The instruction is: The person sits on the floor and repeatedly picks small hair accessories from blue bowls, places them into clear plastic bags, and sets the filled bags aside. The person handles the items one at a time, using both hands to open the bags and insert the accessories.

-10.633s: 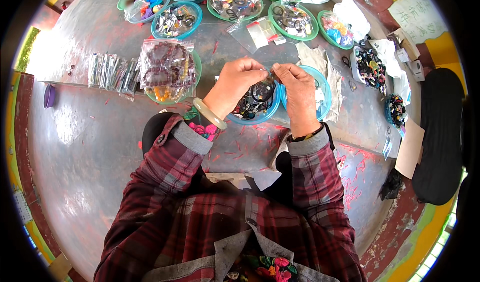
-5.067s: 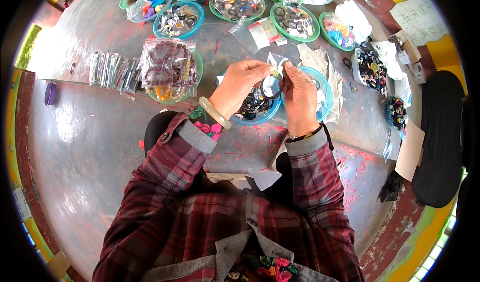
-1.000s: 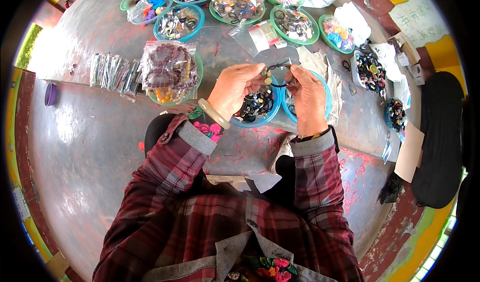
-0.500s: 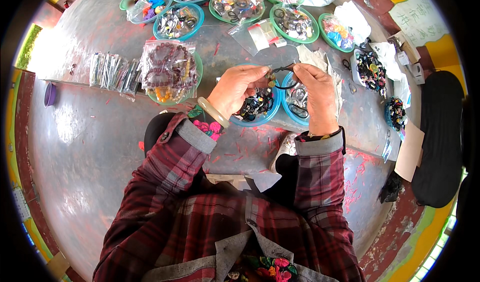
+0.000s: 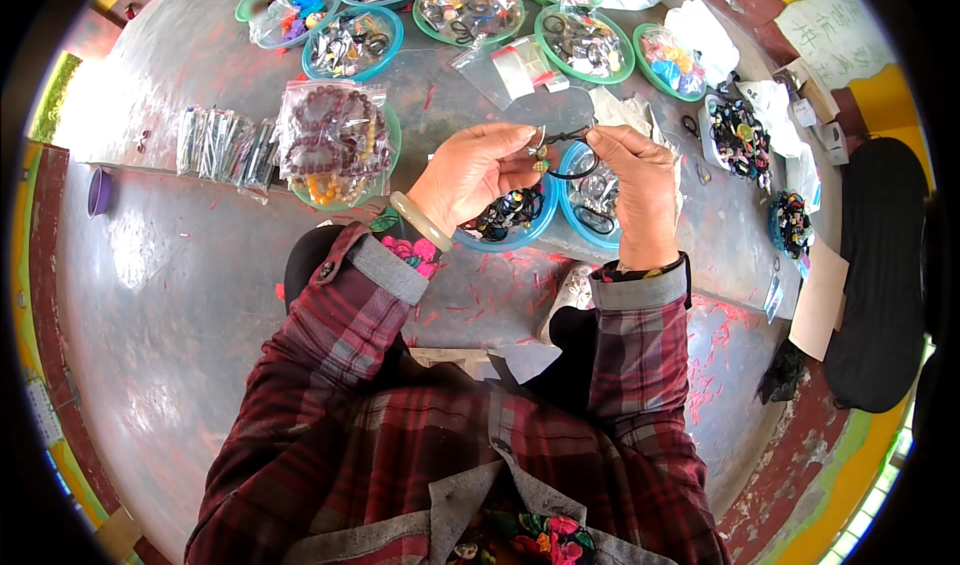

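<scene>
A black hair tie (image 5: 577,175) with a small yellow-green charm (image 5: 541,162) is held up in front of me, between my two hands. My left hand (image 5: 468,177), a pale bangle on its wrist, is closed with thumb and fingertips at the charm end. The thumb and forefinger of my right hand (image 5: 638,180) pinch the hair tie near its knotted top. Just below the hands stand a blue bowl of dark hair ties (image 5: 549,220) and another blue bowl with bagged pieces (image 5: 573,222). The left fingers partly hide what they grip.
Bagged bead bracelets (image 5: 335,130) lie on a green bowl to the left, beside packs of thin sticks (image 5: 225,145). Several bowls of bagged trinkets line the far side, among them a green bowl (image 5: 628,63). A white basket of hair ties (image 5: 707,135) stands right.
My left hand has shifted slightly left and its thumb and forefinger have parted a little, with a light sliver showing between them. The right hand keeps its pinch, almost unmoved.
</scene>
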A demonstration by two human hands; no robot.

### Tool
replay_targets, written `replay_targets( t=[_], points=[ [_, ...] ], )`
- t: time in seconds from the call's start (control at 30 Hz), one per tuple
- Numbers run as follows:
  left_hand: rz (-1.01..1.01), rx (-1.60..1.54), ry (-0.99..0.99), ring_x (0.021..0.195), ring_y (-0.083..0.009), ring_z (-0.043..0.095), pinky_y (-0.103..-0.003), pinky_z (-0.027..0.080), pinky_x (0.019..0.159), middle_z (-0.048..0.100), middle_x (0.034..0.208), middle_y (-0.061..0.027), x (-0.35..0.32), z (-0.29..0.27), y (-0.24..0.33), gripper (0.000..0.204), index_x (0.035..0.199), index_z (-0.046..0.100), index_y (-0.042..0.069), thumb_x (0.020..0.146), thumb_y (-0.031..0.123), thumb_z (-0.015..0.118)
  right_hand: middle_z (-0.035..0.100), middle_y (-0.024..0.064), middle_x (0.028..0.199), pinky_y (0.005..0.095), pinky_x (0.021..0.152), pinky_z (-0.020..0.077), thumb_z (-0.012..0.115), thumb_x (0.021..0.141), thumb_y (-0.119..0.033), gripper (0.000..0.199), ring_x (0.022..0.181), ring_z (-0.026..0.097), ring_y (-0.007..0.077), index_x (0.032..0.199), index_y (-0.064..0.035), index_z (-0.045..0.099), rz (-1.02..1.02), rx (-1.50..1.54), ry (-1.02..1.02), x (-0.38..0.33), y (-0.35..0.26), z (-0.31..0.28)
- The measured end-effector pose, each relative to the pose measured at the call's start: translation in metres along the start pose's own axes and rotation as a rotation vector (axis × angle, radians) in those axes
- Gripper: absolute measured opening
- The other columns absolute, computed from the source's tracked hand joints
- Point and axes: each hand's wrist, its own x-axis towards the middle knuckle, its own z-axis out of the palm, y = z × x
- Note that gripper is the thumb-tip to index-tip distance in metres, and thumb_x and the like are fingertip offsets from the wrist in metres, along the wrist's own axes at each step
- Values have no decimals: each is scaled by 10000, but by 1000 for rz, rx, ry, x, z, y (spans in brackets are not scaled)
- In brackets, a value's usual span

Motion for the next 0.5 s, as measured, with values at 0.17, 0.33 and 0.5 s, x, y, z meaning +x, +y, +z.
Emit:
replay_targets(
  t=[0.17, 0.33, 0.5],
  points=[
    [-21, 2, 58, 784, -174, 625, -271, 547, 669, 619, 897, -92, -2, 5, 2, 188, 975, 595, 2, 855, 146, 590, 606, -8, 717, 178, 576, 382, 661, 781, -58, 141, 646, 487, 41, 892, 27, 669, -51, -144, 42, -1, 1, 4],
    [-57, 75, 27, 713, -129, 605, -244, 536, 608, 598, 782, -36, -3, 7, 6, 154, 939, 605, 11, 844, 132, 604, 607, -14, 726, 182, 581, 390, 650, 791, -52, 134, 642, 486, 41, 902, 20, 669, -13, -71, 7, -2, 1, 3],
    [-85, 117, -1, 701, -122, 609, -230, 529, 593, 626, 827, -67, 0, 3, 3, 133, 932, 605, 3, 837, 96, 602, 589, -19, 745, 174, 594, 384, 620, 812, -40, 171, 663, 480, 40, 973, 10, 648, -24, -10, -54, -1, 3, 3]
  ],
)
